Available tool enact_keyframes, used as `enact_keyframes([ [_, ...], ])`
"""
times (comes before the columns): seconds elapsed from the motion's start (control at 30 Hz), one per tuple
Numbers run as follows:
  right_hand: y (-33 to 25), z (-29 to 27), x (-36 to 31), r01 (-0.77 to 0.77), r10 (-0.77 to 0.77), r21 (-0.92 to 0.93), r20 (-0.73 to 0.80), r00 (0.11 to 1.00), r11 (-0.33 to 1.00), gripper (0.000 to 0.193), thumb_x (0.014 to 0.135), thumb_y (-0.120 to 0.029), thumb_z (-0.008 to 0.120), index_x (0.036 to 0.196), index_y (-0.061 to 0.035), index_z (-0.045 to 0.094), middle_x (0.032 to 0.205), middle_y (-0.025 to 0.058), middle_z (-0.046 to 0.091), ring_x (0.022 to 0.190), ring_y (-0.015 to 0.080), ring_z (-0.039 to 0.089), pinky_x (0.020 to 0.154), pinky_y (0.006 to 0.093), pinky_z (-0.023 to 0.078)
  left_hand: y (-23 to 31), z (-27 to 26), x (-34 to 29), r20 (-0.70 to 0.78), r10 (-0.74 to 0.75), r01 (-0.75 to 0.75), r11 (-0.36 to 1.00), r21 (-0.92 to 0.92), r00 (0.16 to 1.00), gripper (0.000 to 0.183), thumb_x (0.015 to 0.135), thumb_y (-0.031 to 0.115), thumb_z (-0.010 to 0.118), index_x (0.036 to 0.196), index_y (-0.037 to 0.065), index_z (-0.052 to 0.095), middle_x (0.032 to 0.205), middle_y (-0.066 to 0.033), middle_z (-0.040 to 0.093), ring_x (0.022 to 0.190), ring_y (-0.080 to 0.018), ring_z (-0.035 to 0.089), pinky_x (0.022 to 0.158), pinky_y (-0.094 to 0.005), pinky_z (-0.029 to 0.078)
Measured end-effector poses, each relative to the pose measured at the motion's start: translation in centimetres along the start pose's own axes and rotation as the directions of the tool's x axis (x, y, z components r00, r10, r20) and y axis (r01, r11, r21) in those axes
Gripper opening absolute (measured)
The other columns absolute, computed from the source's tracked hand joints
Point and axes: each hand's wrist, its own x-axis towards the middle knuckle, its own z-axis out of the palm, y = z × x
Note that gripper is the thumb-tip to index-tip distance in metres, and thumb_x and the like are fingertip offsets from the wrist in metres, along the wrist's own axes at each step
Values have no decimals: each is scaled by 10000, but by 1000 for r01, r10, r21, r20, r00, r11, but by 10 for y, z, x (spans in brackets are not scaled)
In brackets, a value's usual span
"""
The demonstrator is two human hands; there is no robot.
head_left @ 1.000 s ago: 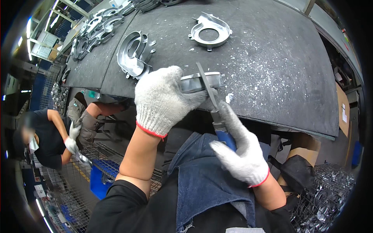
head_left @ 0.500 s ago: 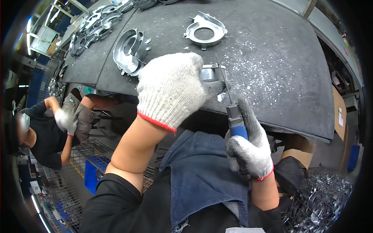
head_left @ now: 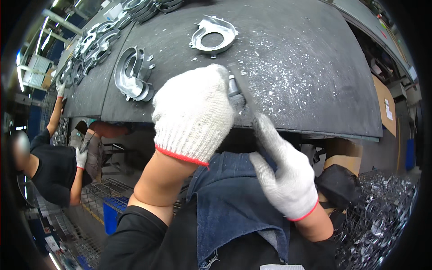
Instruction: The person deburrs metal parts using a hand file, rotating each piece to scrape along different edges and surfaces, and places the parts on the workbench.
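Observation:
My left hand [head_left: 193,110], in a white knit glove with a red cuff, is closed around a silver metal part [head_left: 233,86] over the table's near edge. The glove hides most of that part. In my gloved right hand [head_left: 288,177] is a flat file [head_left: 243,87], its grey blade blurred and slanting up to the left beside the part. The fingers cover its handle. Beyond my hands, a ring-shaped metal casting [head_left: 225,41] lies on the dark table, and a curved metal casting [head_left: 127,78] rests to the left.
White chips lie scattered over the table [head_left: 324,67]. More castings [head_left: 92,42] are heaped at the far left. At the left a co-worker [head_left: 54,164] sits with a hand at that heap. A wire basket of metal scrap [head_left: 378,220] stands at right, near a black bag [head_left: 337,185].
The file has turned to show its broad side, and its blue handle is now hidden. My left hand shifted slightly left with the part. The co-worker's hand reached up to the heap.

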Motion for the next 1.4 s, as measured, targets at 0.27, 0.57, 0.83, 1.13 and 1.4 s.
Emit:
enact_keyframes([
  [0.27, 8, -5, 0, -606, 446, 742, 456, 770, 288, 890, 988, -56, 765, 1762, -75, 325, 1596, 176, 584, 791, 48, 656, 707, 236, 566, -17, -4, -15, 57, -125, 128, 990, -59, 991, 461, 804, 421, 948, 841, 43, 688, 762, -188, 713, 721, -398, 731, 660, -468, 569],
  [0.57, 1, 3, -14, -677, 499, 723, 539, 679, 139, 844, 1051, -105, 720, 1779, -126, 294, 893, 34, 667, 557, 53, 565, 526, 244, 481, -15, 17, -58, -63, -214, 182, 926, -330, 975, 581, 763, 339, 1038, 704, 19, 557, 634, -182, 571, 526, -292, 482, 544, -392, 471],
  [0.83, 16, -2, -9, -489, 443, 603, 237, 865, 631, 935, 920, -143, 879, 1710, 6, 401, 1648, 185, 586, 1537, 233, 519, 1277, 376, 389, -80, 31, -43, 19, -165, 145, 803, -579, 986, 455, 679, 200, 1069, 914, 47, 711, 795, -48, 705, 713, -134, 654, 674, -317, 557],
  [1.13, 33, 23, -5, -182, 145, 169, 208, 967, 969, 691, 934, -118, 821, 1590, -97, 604, 1241, 215, 786, 1081, 337, 803, 986, 413, 628, -79, 29, -18, -1, -10, 9, 930, -367, 1000, 494, 669, 336, 987, 886, 34, 662, 855, -184, 659, 839, -428, 690, 752, -450, 554],
  [1.4, 18, 9, -2, 19, 17, -121, 286, 958, 992, 551, 931, -146, 826, 1465, -244, 731, 983, 88, 762, 686, 277, 719, 632, 402, 617, -119, 41, -5, -104, 335, -320, 692, -647, 936, 552, 472, 218, 1006, 730, 91, 536, 773, -63, 530, 744, -271, 554, 647, -381, 460],
])
